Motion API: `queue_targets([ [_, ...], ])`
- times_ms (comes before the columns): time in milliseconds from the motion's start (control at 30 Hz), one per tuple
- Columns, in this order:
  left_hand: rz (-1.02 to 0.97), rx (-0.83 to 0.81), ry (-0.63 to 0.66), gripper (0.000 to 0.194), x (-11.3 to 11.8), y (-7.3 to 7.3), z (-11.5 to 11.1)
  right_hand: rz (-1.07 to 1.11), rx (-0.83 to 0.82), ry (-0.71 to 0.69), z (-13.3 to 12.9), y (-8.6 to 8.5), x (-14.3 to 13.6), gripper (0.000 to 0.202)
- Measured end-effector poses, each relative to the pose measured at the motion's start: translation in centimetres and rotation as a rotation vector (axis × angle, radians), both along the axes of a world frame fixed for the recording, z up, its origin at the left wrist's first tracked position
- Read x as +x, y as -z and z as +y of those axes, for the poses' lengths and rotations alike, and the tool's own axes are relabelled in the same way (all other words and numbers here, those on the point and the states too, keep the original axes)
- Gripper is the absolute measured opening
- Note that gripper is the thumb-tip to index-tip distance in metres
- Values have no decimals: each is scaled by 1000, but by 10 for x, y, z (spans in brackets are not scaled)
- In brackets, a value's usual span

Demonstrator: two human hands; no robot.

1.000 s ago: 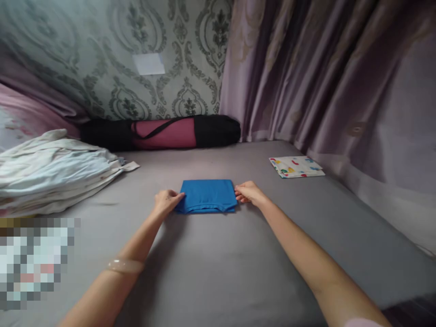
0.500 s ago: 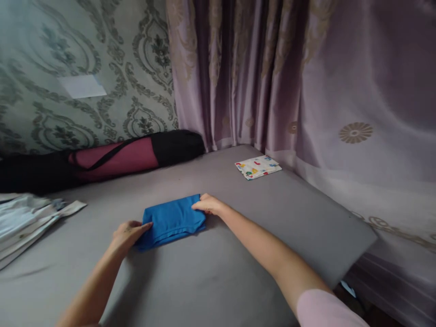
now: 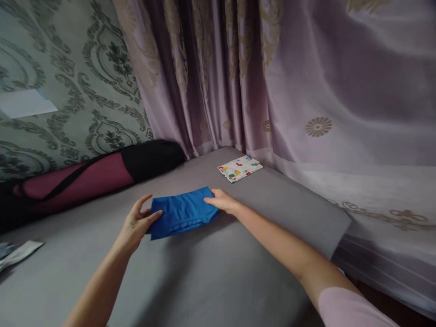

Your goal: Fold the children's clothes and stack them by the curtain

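Between my hands, a folded blue garment (image 3: 185,212) is held up, its shadow falling on the grey bed surface (image 3: 218,277) below. My left hand (image 3: 139,221) grips its left end, thumb on top and the fingers partly behind the cloth. At the far right corner, my right hand (image 3: 220,200) pinches the edge between thumb and fingers. The cloth sags slightly in the middle, and its layers show along the near edge. What exact garment it is, I cannot tell.
A folded white cloth with colourful prints (image 3: 240,169) lies farther back, near the purple curtain (image 3: 289,91). A black and maroon long bag (image 3: 102,175) rests along the patterned wall. Pale clothes (image 3: 22,254) lie at the left edge. The bed's corner drops off at right.
Both hands have raised the blue garment off the bed and carried it toward the printed cloth. The view has turned right, so the pale clothes have slid mostly out at left.
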State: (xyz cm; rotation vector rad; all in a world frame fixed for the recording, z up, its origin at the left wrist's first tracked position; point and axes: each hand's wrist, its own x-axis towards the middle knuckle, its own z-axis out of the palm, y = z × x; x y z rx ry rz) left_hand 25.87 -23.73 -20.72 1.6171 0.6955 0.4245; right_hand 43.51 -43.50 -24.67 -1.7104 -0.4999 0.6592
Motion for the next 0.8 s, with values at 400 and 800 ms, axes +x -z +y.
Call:
queue_targets([
  [400,-72,-31,427,59,146,25,-74,-46,-260,286,-116,-51,114,36],
  [800,-134,214,541,65,263,55,-98,-578,-550,349,-110,-69,208,31],
])
